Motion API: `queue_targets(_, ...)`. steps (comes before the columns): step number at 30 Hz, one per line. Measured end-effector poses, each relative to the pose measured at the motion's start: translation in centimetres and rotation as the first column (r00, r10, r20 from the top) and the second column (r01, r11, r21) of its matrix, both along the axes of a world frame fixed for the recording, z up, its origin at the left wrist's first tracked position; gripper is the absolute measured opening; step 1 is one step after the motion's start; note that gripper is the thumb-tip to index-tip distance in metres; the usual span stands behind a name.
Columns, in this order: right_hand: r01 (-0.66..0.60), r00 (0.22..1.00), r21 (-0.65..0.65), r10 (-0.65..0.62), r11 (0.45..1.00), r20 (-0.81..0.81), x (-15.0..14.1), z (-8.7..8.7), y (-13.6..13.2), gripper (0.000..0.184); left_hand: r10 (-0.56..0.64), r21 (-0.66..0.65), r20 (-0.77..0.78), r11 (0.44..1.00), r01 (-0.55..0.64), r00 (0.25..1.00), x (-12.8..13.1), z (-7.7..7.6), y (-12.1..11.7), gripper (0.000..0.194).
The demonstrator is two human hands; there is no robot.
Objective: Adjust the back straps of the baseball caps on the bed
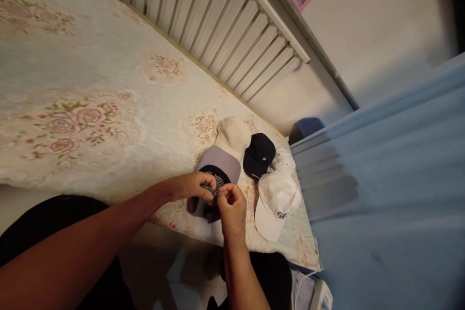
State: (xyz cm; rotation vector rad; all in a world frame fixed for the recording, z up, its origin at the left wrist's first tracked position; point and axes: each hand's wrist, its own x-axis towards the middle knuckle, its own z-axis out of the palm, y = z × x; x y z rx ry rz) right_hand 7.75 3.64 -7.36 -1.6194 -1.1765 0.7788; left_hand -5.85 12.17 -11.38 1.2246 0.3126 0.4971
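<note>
A grey cap (225, 161) lies upturned near the bed's front edge, its brim pointing away from me and its dark inside showing. Both of my hands meet over its near side. My left hand (194, 186) comes in from the left, thumb and fingers pinched on the cap's near edge. Close against it, my right hand (232, 203) is also closed in a pinch on that edge. The fingers partly hide the exact spot they grip. Beyond the grey cap sits a cream cap (234, 134), and beside that a navy cap (260, 152).
A white cap (278, 193) with a dark logo lies at right, against another white cap (284, 161). The floral bedsheet (160, 101) spreads leftward. A metal rail (218, 24) borders the far side. A blue curtain (385, 179) hangs at right, above a white device (321, 295).
</note>
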Motion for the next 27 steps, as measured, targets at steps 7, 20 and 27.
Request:
queue_targets(7,-0.051,0.999,-0.025,0.051,0.998,0.017,0.5,0.4,0.0,0.003,0.054,0.127,-0.040,0.991,-0.049,0.998,0.1,0.2,0.0,0.019)
queue_targets(20,-0.129,0.990,-0.065,0.124,0.989,-0.071,1.1,1.1,-0.2,0.004,0.153,0.358,-0.086,0.927,-0.113,0.984,0.3,0.2,-0.1,0.015)
queue_targets(27,-0.092,0.996,-0.099,0.093,0.991,0.001,1.1,0.9,-0.2,0.008,0.179,0.407,-0.120,0.906,-0.116,0.976,0.3,0.2,-0.2,0.012)
